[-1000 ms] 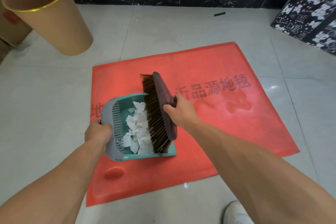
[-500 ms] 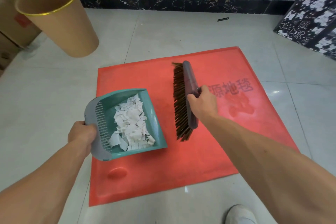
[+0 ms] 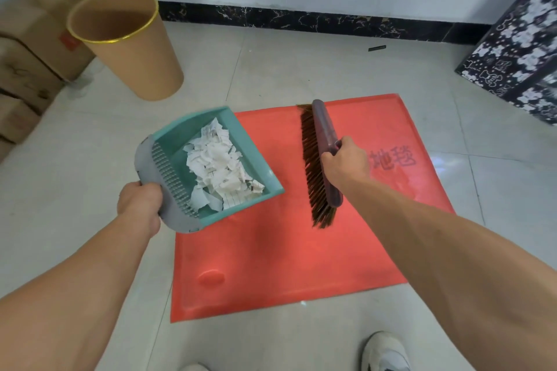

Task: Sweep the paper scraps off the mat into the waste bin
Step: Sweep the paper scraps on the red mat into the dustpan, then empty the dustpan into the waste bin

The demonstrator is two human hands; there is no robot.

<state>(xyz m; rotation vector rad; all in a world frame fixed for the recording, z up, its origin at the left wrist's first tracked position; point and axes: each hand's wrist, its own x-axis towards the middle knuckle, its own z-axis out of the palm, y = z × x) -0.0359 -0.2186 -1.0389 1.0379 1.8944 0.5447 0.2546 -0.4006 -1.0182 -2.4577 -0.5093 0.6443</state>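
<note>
My left hand [image 3: 139,205] grips the rear of a teal dustpan [image 3: 177,141], held above the left edge of the red mat [image 3: 271,250]. A heap of white paper scraps [image 3: 221,166] lies inside the pan. My right hand [image 3: 345,161] grips the handle of a dark red brush [image 3: 324,135] with brown bristles, held over the middle of the mat, bristles facing left. The tan waste bin [image 3: 132,48] with a gold rim stands on the floor to the upper left, beyond the dustpan.
Cardboard boxes [image 3: 27,69] stack up along the left wall behind the bin. A black-and-white patterned box [image 3: 518,48] stands at the right. A small dark object [image 3: 376,47] lies near the skirting. My shoes [image 3: 385,352] are at the bottom edge.
The brush came out of the dustpan and moved right. The dustpan with the scraps rose and shifted left and forward toward the bin. The view turned left.
</note>
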